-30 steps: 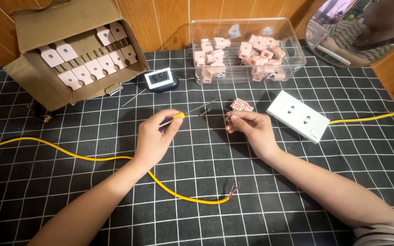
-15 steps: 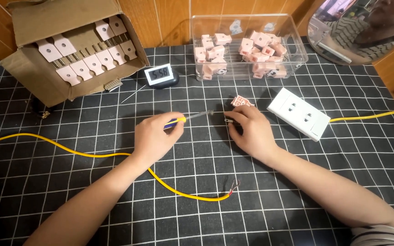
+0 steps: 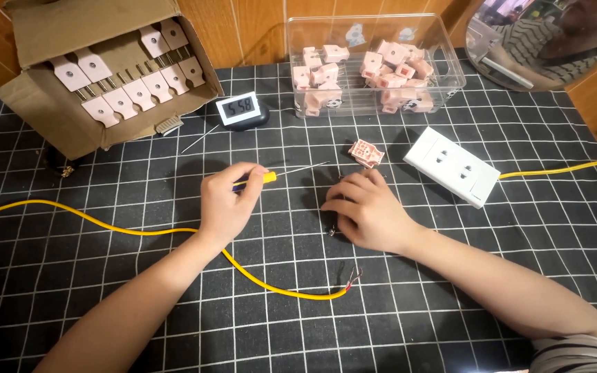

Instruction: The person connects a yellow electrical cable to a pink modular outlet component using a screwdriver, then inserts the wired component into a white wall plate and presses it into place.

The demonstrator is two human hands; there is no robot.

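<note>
My left hand [image 3: 228,200] grips a screwdriver [image 3: 274,175] with a yellow and blue handle, its thin shaft pointing right. My right hand [image 3: 369,211] lies palm down on the black gridded mat, fingers curled over something small that I cannot make out. A small pink plug part [image 3: 366,152] lies just beyond its fingertips. A yellow cable [image 3: 126,231] runs under my left wrist and ends in bare stripped wires [image 3: 354,279] below my right hand.
A white socket block [image 3: 452,166] with a yellow cord [image 3: 561,169] sits to the right. At the back stand a clear bin of pink plug parts [image 3: 374,65], a small digital clock [image 3: 240,110] and a cardboard box of plug halves [image 3: 105,72]. A mirror [image 3: 554,41] is far right.
My right hand has dropped from a raised position holding the pink part to lying flat on the mat. The pink part now rests on the mat. My left hand barely moved.
</note>
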